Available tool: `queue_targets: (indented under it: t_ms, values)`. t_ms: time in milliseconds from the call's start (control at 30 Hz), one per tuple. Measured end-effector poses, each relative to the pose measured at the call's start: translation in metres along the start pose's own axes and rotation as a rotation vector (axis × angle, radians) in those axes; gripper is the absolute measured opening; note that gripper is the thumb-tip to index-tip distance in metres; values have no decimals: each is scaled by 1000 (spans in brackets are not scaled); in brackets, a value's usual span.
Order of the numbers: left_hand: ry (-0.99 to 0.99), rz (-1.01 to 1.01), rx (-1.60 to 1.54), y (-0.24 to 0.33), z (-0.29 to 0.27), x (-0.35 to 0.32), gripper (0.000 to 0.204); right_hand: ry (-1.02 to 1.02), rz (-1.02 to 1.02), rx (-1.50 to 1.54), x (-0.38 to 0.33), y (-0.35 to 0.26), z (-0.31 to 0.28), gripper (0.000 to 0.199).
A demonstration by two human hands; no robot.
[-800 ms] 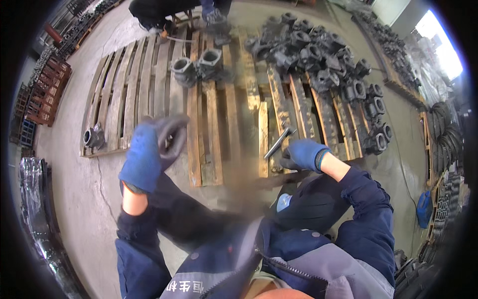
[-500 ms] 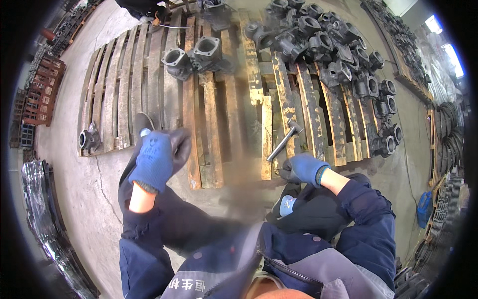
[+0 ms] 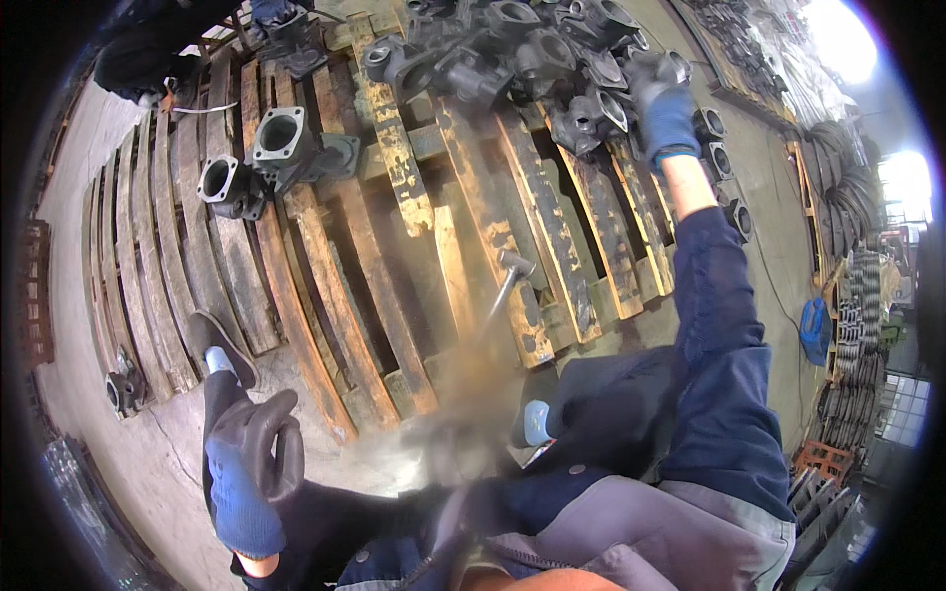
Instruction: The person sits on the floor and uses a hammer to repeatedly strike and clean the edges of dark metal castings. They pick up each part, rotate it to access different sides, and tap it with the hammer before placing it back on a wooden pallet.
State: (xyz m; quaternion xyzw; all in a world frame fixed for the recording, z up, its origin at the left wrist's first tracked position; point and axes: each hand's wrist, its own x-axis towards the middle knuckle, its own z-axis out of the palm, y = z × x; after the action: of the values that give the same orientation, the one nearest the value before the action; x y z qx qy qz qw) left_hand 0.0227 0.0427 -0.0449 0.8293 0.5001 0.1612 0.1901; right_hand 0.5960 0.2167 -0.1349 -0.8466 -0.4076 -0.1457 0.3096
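Observation:
My right hand (image 3: 670,126), in a blue glove with a dark coated palm, is stretched out to the far right over the pile of dark metal castings (image 3: 542,59). Its fingers are blurred against a casting, so I cannot make out a grip. Down by my left leg, my left hand (image 3: 254,463) hangs with loosely bent fingers, nothing visible in them. A hammer (image 3: 516,264) lies across the pallet slats in front of me, its handle toward me and partly lost in a blurry patch. Two flanged castings (image 3: 280,138) stand together on the left part of the pallets.
The wooden pallet (image 3: 394,177) has gaps between its slats. One small casting (image 3: 125,384) sits at the near left pallet corner. At the far left is another person's dark sleeve (image 3: 148,59). A blue bag-like thing (image 3: 814,330) lies on the floor at right.
My right hand has gone from beside the hammer out to the castings at the far right. My left hand appears lower, nearer my body. The view has shifted to the right.

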Motion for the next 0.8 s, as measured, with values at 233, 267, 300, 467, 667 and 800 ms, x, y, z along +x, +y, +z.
queue_targets:
  t_ms: [233, 267, 300, 467, 667, 800]
  values:
    - [-71, -74, 62, -2, 16, 20, 34, -674, 131, -369, 7, 65, 112, 78]
    - [-83, -83, 82, -1, 18, 24, 34, -727, 104, -336, 14, 69, 120, 76]
    - [-87, -72, 88, 0, 20, 28, 35, -755, 92, -318, 20, 74, 128, 75]
    - [-156, -55, 104, 4, 25, 37, 35, -716, 130, -184, 24, 111, 162, 63]
    - [-127, 59, 133, 2, 29, 45, 39, -752, -407, -143, -58, 104, 139, 27]
    - [-110, 54, 102, 5, 24, 39, 27, -755, -206, -128, -117, 74, 83, 39]
